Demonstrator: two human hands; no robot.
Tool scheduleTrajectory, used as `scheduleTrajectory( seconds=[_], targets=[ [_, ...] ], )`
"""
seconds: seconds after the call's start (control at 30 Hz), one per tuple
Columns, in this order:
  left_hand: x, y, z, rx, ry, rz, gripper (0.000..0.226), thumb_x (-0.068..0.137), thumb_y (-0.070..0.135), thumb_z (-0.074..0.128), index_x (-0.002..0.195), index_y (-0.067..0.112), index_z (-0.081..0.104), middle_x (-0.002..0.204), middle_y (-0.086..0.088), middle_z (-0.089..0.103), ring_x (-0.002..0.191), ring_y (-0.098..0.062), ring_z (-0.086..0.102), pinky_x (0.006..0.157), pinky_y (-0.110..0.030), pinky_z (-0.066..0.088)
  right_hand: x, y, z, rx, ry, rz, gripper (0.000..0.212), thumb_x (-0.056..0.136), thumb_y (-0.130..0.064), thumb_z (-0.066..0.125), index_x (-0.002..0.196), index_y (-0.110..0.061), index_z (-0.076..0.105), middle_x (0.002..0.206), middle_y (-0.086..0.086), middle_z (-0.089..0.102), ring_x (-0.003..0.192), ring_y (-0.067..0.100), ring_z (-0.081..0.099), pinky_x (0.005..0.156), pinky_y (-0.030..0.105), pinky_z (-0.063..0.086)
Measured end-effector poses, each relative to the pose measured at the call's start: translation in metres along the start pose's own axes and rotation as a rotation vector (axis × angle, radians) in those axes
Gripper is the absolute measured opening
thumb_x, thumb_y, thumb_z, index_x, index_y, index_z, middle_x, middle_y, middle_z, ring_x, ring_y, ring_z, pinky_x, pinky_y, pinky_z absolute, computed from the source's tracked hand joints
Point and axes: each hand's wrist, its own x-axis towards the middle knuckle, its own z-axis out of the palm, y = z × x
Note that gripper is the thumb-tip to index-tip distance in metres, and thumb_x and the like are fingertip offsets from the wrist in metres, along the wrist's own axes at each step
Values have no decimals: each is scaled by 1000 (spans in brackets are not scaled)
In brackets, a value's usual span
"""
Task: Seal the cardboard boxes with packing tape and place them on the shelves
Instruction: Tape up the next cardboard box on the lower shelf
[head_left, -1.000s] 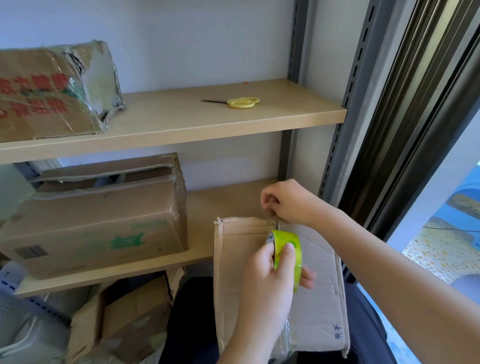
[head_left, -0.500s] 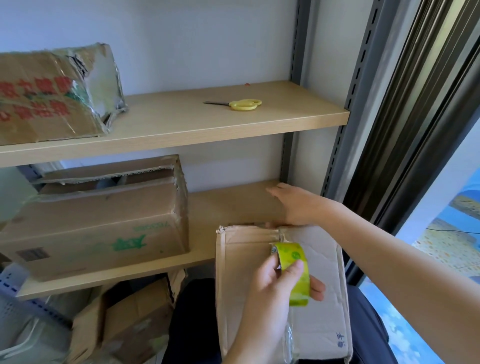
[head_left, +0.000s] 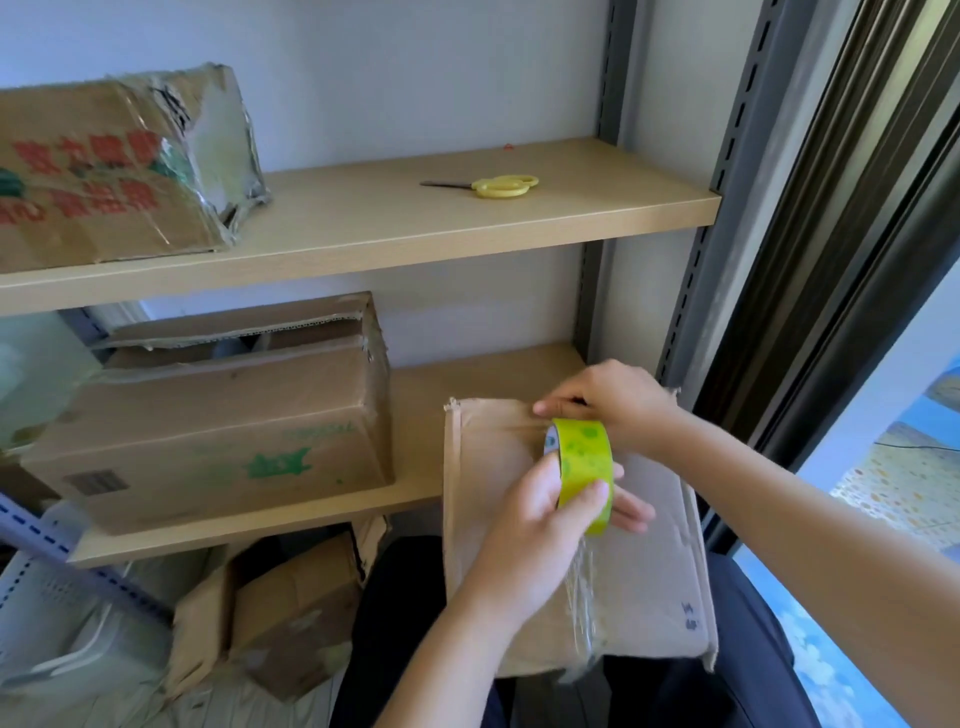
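A flat cardboard box (head_left: 649, 582) rests on my lap, its far edge against the lower shelf (head_left: 467, 384). My left hand (head_left: 540, 525) grips a yellow-green roll of clear packing tape (head_left: 583, 465) standing over the box's middle seam. A strip of clear tape (head_left: 584, 613) runs from the roll down the seam to the near edge. My right hand (head_left: 608, 397) presses its fingers on the box's far edge just behind the roll. Whether it pinches the tape end is hidden by the roll.
Yellow scissors (head_left: 498, 185) lie on the upper shelf (head_left: 395, 228), with a taped box (head_left: 104, 171) at its left. A large box (head_left: 218, 415) fills the lower shelf's left half. An open box (head_left: 280, 618) sits on the floor. A grey upright (head_left: 727, 156) and window frame stand at the right.
My left hand has carried the tape roll up the seam toward the far edge. My right hand pulled back from the shelf onto the box's far edge, fingers curled down.
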Motion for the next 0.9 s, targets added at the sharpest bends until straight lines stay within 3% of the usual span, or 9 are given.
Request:
scheduleTrajectory(
  seconds=[0.1, 0.17, 0.3, 0.43, 0.5, 0.63, 0.9],
  targets=[
    [9, 17, -6, 10, 18, 25, 22, 103, 6, 44, 118, -6, 55, 100, -21, 74, 85, -23, 72, 79, -18, 51, 28, 6, -6, 23, 27, 23, 41, 91, -67, 46, 97, -36, 73, 84, -13, 68, 81, 13, 57, 63, 28, 39],
    [1, 23, -6, 7, 11, 17, 24, 104, 11, 43, 116, -6, 55, 97, -21, 74, 83, -25, 73, 79, -23, 54, 46, 12, -6, 40, 53, 31, 43, 91, -67, 47, 100, -35, 74, 92, -8, 71, 87, 16, 61, 69, 31, 47],
    [-34, 30, 14, -172, -30, -113, 39, 100, 26, 44, 109, -11, 51, 83, -22, 73, 69, -27, 71, 76, -34, 58, 74, 22, -8, 87, 1, 51, 42, 91, -65, 48, 96, -32, 74, 99, -4, 71, 92, 19, 63, 77, 33, 52],
    [-48, 24, 23, -279, 68, -247, 42, 100, 31, 41, 105, -9, 54, 76, -20, 73, 62, -26, 70, 69, -33, 56, 88, 24, -10, 116, -43, 53, 37, 89, -67, 48, 85, -37, 69, 93, -7, 70, 87, 16, 63, 85, 39, 54],
    [-57, 14, 34, -268, 37, -344, 45, 103, 34, 39, 107, -8, 53, 75, -20, 73, 63, -27, 70, 72, -36, 54, 91, 25, -9, 122, -34, 58, 42, 89, -68, 48, 92, -34, 73, 95, -6, 71, 87, 16, 64, 87, 41, 54],
    [-60, -12, 43, -234, 117, -445, 38, 106, 29, 35, 97, -4, 52, 62, -15, 69, 48, -22, 65, 56, -26, 48, 94, 26, -8, 110, -15, 71, 50, 88, -69, 49, 101, -27, 74, 101, -1, 72, 89, 18, 65, 88, 42, 54],
    [-61, -23, 36, -86, 200, -381, 40, 107, 30, 36, 98, -3, 56, 63, -14, 70, 49, -23, 63, 56, -27, 49, 98, 23, -5, 47, 33, 85, 50, 92, -65, 46, 105, -24, 72, 103, 0, 70, 88, 18, 63, 85, 41, 54]
  ],
)
